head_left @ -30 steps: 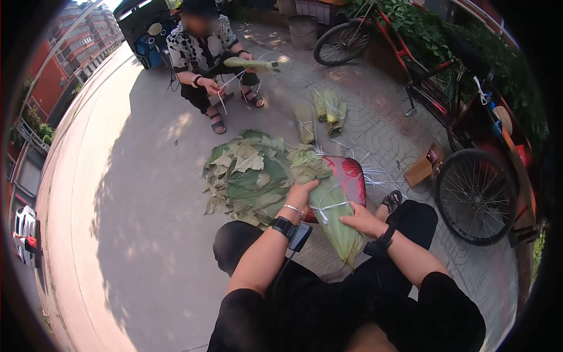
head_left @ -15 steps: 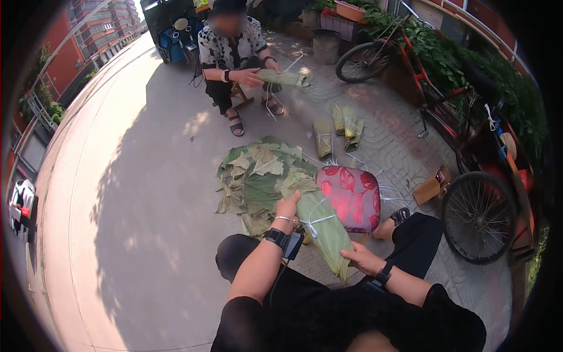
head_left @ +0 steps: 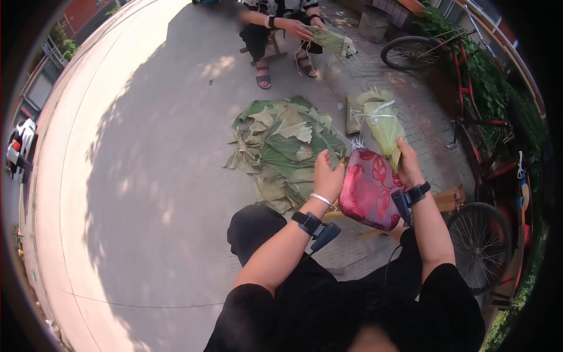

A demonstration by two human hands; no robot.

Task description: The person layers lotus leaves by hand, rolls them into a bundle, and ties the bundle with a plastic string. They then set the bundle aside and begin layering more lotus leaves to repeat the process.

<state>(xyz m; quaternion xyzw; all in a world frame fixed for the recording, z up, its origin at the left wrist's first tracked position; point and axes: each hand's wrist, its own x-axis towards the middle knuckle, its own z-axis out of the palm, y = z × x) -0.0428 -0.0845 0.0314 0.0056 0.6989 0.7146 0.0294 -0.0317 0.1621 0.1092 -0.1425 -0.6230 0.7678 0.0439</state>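
Observation:
My right hand (head_left: 409, 163) grips the narrow end of a long leaf bundle (head_left: 382, 120) tied with white string, held out beyond the stool. My left hand (head_left: 328, 175) holds nothing; its thumb stands apart from the fingers, between the leaf pile and the stool. The loose pile of large green and dry leaves (head_left: 281, 146) lies on the ground to the left. A stool with a red and pink patterned cushion (head_left: 372, 189) stands between my hands. Another tied bundle (head_left: 353, 114) lies just left of the held one, which partly covers that spot.
Across from me, a seated person (head_left: 287, 26) holds another leaf bundle (head_left: 331, 40) in their hands. A red tricycle (head_left: 478, 246) with spoked wheels stands on the right, near a cardboard box (head_left: 450, 198). Behind are a grey bucket (head_left: 373, 24) and green plants.
My left hand has let go of the tied bundle. My right hand has carried it forward, past the stool to the other bundles. The view has tilted down.

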